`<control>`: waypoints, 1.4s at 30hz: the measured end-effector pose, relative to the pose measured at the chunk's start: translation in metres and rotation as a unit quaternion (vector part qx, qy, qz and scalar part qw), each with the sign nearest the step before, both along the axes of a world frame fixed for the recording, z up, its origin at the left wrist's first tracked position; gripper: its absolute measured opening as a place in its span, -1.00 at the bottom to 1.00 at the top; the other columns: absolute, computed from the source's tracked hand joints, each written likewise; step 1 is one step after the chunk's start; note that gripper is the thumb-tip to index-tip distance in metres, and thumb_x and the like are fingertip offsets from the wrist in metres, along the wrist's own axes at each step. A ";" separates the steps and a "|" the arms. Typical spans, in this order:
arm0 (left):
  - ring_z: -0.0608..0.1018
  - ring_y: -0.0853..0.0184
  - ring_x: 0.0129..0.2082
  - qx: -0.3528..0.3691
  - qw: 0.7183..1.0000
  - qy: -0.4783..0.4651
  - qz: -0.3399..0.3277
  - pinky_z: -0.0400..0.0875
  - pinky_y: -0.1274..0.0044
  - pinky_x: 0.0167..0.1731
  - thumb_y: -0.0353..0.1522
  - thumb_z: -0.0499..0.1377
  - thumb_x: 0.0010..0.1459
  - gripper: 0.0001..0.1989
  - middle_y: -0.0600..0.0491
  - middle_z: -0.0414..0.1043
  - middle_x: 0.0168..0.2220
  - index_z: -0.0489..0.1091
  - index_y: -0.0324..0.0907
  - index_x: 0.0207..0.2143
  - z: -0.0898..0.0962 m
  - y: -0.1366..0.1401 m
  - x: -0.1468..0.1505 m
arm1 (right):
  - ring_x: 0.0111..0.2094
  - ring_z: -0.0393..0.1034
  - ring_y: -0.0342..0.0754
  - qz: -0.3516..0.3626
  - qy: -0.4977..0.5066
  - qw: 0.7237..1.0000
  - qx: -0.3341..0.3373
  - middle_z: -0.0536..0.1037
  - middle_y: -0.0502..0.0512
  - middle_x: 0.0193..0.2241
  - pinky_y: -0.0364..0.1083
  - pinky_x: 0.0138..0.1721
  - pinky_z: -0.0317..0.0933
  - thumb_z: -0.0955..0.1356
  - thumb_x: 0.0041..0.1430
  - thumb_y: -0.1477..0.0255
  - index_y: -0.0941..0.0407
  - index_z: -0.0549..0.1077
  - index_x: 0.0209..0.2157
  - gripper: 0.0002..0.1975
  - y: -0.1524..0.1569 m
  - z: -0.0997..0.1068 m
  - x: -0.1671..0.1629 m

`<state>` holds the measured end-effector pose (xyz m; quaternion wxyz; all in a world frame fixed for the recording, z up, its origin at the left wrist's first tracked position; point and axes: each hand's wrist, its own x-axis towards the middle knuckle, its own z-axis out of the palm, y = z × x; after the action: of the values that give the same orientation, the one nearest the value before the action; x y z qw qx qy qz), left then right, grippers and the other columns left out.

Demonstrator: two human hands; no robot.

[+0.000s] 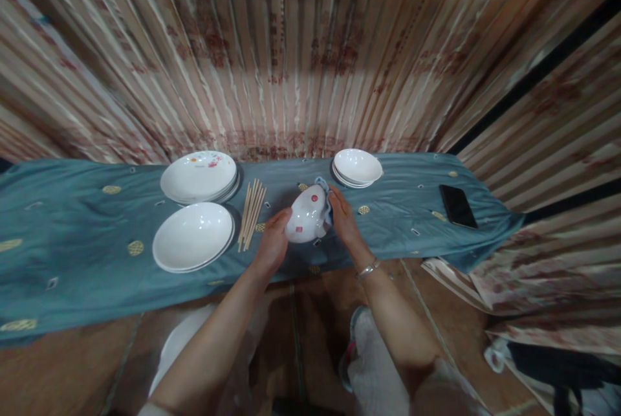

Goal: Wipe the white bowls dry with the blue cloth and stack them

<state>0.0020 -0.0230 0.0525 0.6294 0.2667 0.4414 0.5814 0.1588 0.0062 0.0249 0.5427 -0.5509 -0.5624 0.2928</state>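
A white bowl [306,214] with small red marks is held tilted on its side above the table, its underside toward me. My left hand [274,239] grips the bowl's left edge. On the other side, my right hand [342,214] is closed on a bluish cloth [324,191] pressed against the bowl's rim. Part of the cloth is hidden behind the bowl. Just left of my left hand lie several wooden chopsticks [251,214] side by side. Beyond my right hand stands a stack of small white bowls [358,166].
Stacked plates [198,176], the top one flower-patterned, stand at the back left. Nearer me are stacked deep white dishes [194,237]. A black phone [457,206] lies at the right on the teal tablecloth [97,280]. A pleated curtain [301,79] hangs directly behind the table.
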 end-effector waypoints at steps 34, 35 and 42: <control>0.52 0.14 0.07 -0.080 0.982 -0.172 -0.008 0.34 0.27 0.12 -0.35 -0.04 0.34 -0.65 -0.16 0.59 -0.13 0.41 -0.33 0.02 0.001 0.016 -0.017 | 0.17 0.31 0.03 -0.032 0.243 0.963 -0.111 0.51 0.09 0.08 0.12 0.29 0.02 0.24 0.18 0.18 0.11 0.49 -0.02 -0.55 -0.004 -0.043 -0.018; 0.52 0.16 0.06 -0.087 0.981 -0.174 -0.006 0.35 0.28 0.12 -0.35 -0.06 0.35 -0.64 -0.14 0.60 -0.14 0.40 -0.32 0.04 0.003 0.016 -0.018 | 0.18 0.29 0.03 -0.032 0.240 0.964 -0.112 0.50 0.09 0.10 0.12 0.29 0.01 0.24 0.17 0.18 0.10 0.48 0.00 -0.54 -0.008 -0.042 -0.020; 0.56 0.19 0.00 -0.116 0.978 -0.173 0.000 0.38 0.32 0.07 -0.34 -0.10 0.37 -0.62 -0.13 0.60 -0.13 0.35 -0.30 0.10 0.013 0.015 -0.020 | 0.19 0.29 0.03 0.016 0.199 0.972 -0.120 0.46 0.10 0.14 0.08 0.26 0.09 0.22 0.10 0.29 0.14 0.41 0.10 -0.46 -0.027 -0.037 -0.025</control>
<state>-0.0183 -0.0080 0.0660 0.7225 0.0876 0.3904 0.5638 0.1337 -0.0212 -0.0118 0.5686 -0.5335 -0.4123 0.4712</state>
